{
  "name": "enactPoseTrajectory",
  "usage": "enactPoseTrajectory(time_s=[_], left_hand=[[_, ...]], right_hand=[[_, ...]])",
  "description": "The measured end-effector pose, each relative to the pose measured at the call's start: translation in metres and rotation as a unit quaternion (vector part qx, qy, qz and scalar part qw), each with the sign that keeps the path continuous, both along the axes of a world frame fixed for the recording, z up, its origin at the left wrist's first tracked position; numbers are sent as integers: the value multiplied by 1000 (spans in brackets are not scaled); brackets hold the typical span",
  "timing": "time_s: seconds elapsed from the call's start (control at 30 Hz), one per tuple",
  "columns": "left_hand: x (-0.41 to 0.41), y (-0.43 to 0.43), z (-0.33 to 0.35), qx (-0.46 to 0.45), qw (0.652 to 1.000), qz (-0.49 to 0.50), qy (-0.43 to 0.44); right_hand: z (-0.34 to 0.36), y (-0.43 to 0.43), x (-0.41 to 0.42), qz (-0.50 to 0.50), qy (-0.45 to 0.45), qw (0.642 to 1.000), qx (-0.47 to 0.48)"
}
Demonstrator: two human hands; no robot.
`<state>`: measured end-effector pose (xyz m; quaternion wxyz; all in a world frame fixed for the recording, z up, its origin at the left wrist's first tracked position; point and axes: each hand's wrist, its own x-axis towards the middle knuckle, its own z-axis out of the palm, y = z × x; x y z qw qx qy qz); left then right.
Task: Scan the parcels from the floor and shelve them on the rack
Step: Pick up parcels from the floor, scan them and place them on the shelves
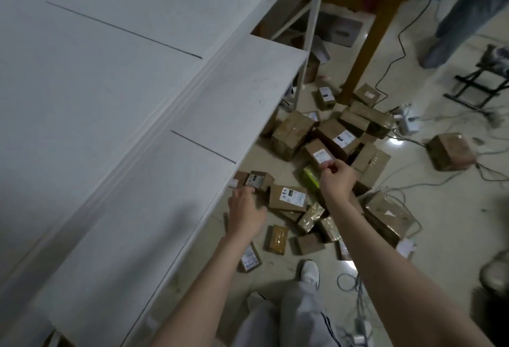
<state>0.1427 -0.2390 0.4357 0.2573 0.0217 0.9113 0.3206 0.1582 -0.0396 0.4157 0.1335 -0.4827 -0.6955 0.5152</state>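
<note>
Pinching corner of labelled parcel (319, 154) with right hand (337, 178), in floor pile (292, 131); left hand (245, 209) at small parcel (259, 180) by rack (248, 85) edge, grip unclear. Take fuller grasp before lifting; keep label up for scan.

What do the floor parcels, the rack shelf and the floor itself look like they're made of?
Parcels: matte brown cardboard, some wrapped in shiny clear tape, white paper labels.
Rack shelf: matte white, perhaps painted metal or board; unclear.
Floor: pale glossy surface, probably tile, mirroring lights.

Glossy pale floor (429, 93), yellow wooden table (366, 52), black cable (396, 52), perhaps a stool (473, 85).
</note>
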Motion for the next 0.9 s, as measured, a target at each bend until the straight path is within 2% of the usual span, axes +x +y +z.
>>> enactPoseTrajectory(time_s=[0.23, 0.4, 0.57, 0.77, 0.9], left_hand=[[-37, 82, -117, -51, 994, -73, -60], [-61, 125, -214, -47, 991, -24, -125], [-95, 145, -332, -40, 988, 27, -145], [-126, 155, -474, -30, 972, 144, -184], [-138, 166, -561, -16, 962, 186, -198]], right_hand=[[-125, 62, 16, 123, -167, 978, 1], [-215, 89, 7, 226, -255, 940, -9], [-327, 119, -27, 239, -271, 930, -73], [-467, 137, -60, 188, -259, 938, -130], [-559, 131, -73, 157, -242, 942, -169]])
